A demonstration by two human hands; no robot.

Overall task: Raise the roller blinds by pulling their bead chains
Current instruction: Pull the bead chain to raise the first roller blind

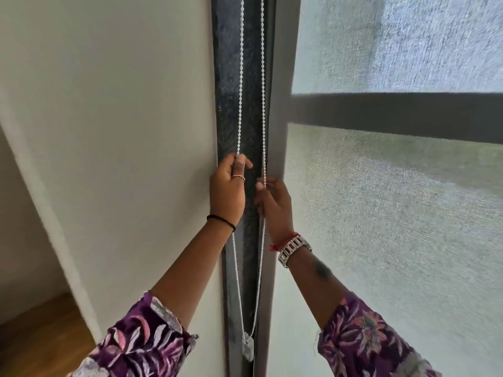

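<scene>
White bead chain [240, 104] pinched in left hand [227, 190] and right hand [275, 206].

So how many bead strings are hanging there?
2. The left strand is pinched by the left hand; the right strand is held by the right hand. They meet at the bottom, so probably one loop.
</scene>
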